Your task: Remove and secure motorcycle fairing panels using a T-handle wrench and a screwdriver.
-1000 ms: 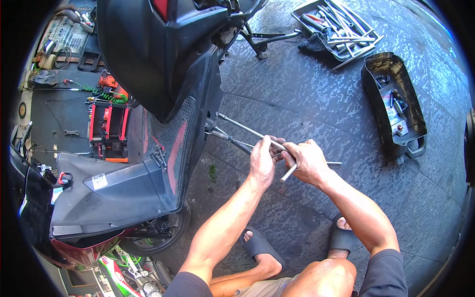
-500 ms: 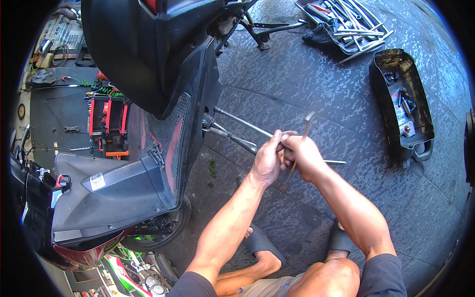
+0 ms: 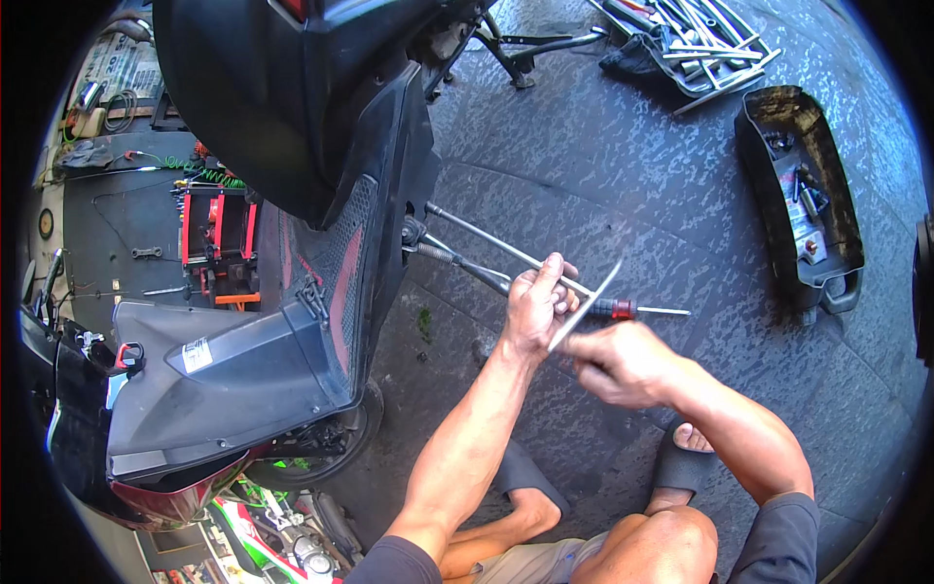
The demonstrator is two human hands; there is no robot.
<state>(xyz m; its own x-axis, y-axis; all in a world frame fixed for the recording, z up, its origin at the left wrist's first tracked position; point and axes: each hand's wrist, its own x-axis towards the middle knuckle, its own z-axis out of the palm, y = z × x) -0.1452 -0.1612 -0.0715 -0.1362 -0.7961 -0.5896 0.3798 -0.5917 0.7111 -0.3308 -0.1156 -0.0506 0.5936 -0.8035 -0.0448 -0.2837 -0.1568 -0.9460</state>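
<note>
My left hand [image 3: 537, 310] is closed around the shaft of a long metal T-handle wrench [image 3: 477, 236]. The shaft reaches away to the left, to the underside edge of a black scooter [image 3: 375, 185], where its tip is hard to make out. Just past my left fist, the wrench's crossbar slants across and is blurred. My right hand [image 3: 628, 365] is at the crossbar's lower end, fingers curled and smeared by motion; whether they grip the bar is unclear. Behind the hands, a screwdriver [image 3: 623, 309] with a red and black handle lies on the floor.
A black plastic bin [image 3: 846, 234] with small parts stands on the right. Several metal tools [image 3: 715, 54] lie in a tray at the far right. The scooter's stand [image 3: 520, 60] juts out at the back. Beyond the footboard is a red tool rack [image 3: 219, 229].
My right hand has come away from beside my left hand, moving right and nearer to me. The crossbar has turned to another slant. The screwdriver's handle now shows.
</note>
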